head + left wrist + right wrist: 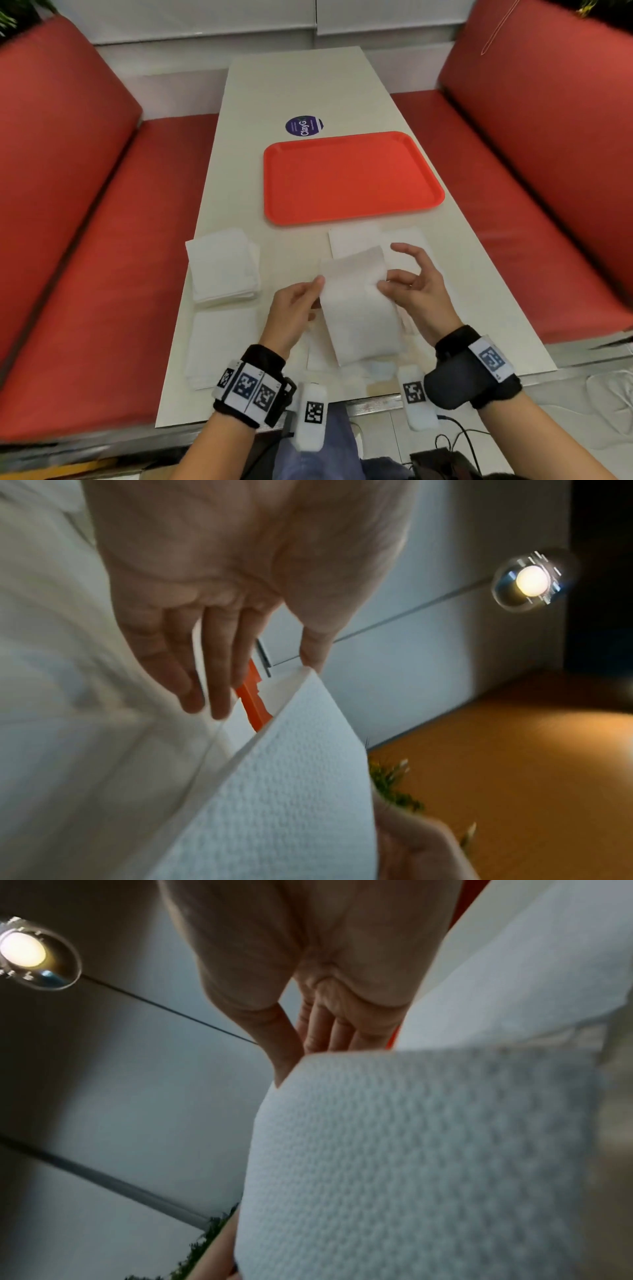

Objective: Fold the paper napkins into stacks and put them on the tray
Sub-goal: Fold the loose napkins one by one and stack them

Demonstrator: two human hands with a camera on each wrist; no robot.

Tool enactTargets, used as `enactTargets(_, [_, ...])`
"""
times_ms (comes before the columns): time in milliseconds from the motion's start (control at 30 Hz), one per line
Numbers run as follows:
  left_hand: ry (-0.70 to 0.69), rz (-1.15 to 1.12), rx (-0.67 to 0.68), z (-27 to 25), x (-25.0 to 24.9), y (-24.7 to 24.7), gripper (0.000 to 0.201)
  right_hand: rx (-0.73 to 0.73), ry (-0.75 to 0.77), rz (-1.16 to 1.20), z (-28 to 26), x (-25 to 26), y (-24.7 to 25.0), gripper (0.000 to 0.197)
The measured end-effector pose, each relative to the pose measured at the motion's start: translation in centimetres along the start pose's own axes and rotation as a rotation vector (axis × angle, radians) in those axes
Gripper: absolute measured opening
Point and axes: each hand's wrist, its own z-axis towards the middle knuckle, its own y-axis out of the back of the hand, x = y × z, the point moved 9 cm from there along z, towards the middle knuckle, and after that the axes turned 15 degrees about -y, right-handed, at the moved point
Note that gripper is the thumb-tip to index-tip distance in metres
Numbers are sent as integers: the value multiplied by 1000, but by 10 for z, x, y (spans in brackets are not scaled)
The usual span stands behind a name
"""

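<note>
A white paper napkin (359, 308) is held up above the near end of the table between both hands. My left hand (294, 308) pinches its left edge with thumb and fingers. My right hand (411, 284) pinches its right edge, with the other fingers spread. The embossed napkin (274, 791) fills the left wrist view, and the same napkin (411, 1164) fills the right wrist view. The orange tray (352, 178) lies bare further up the table. A stack of folded napkins (222, 267) sits to the left.
Flat unfolded napkins lie at the near left (222, 346) and just below the tray (356, 240). A round blue sticker (304, 126) is beyond the tray. Red bench seats (102, 257) flank the white table (298, 85) on both sides.
</note>
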Motion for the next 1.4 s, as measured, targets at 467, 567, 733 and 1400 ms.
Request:
enactTargets(467, [-187, -215, -224, -8, -34, 28, 17, 70, -301, -208, 2, -21, -33, 39])
enactTargets(567, [-177, -210, -223, -9, -35, 35, 20, 131, -288, -289, -1, -18, -45, 27])
enactTargets(733, [-220, -155, -78, -12, -48, 37, 17, 153, -159, -222, -2, -2, -62, 22])
enactTargets(1400, [-471, -60, -105, -32, -84, 75, 39, 290, -15, -112, -1, 21, -103, 22])
